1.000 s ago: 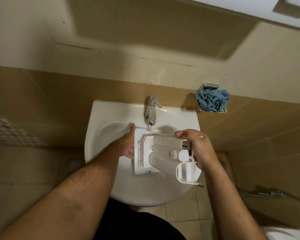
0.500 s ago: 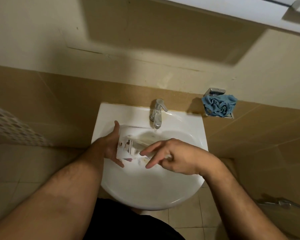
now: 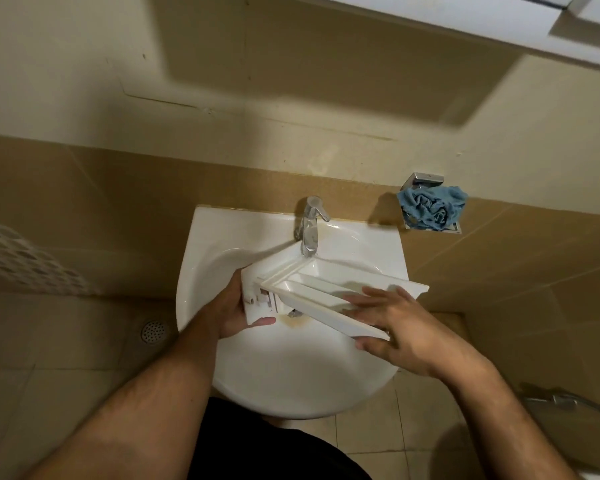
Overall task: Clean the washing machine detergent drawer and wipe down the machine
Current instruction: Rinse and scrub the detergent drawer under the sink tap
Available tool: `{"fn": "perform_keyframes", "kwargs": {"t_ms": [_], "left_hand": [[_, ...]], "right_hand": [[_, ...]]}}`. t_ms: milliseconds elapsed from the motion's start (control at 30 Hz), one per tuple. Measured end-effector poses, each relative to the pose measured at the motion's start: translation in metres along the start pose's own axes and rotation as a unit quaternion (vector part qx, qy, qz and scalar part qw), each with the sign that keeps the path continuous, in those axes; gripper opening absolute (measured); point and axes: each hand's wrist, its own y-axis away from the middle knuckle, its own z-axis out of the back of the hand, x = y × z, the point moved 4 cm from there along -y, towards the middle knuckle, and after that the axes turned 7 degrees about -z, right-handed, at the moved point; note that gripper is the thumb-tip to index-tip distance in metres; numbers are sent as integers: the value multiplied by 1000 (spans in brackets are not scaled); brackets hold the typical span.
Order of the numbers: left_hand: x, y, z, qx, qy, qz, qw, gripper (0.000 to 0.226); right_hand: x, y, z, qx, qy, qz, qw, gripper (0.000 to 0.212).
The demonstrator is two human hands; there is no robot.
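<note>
Detergent drawer (image 3: 312, 289) held over the sink (image 3: 291, 375), open side up, compartments visible, far corner just under the faucet (image 3: 309, 230). Left hand (image 3: 234, 311) grips the front-panel end, thumb curled round its lower edge. Right hand (image 3: 399, 327) clasps the other end: fingers spread across the top, thumb underneath. Blue cloth (image 3: 432, 208) sits on a wall holder, well apart.

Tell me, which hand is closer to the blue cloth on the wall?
The right hand. It holds the drawer at its right end, below and left of the blue cloth. The left hand grips the drawer's far left end.
</note>
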Motion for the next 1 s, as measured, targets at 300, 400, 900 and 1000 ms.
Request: {"fn": "perform_keyframes", "kwargs": {"t_ms": [300, 400, 900, 1000], "left_hand": [[-31, 12, -2, 86, -155, 86, 980, 89], [-28, 17, -6, 75, -187, 92, 975, 76], [2, 16, -19, -80, -215, -1, 973, 48], [8, 18, -16, -95, -157, -34, 982, 48]], "right_hand": [[-26, -16, -29, -135, -22, 115, 984, 42], [-44, -19, -41, -170, 0, 79, 982, 47], [-93, -49, -57, -143, -10, -140, 980, 60], [-66, -78, -25, -147, -19, -160, 976, 72]]}}
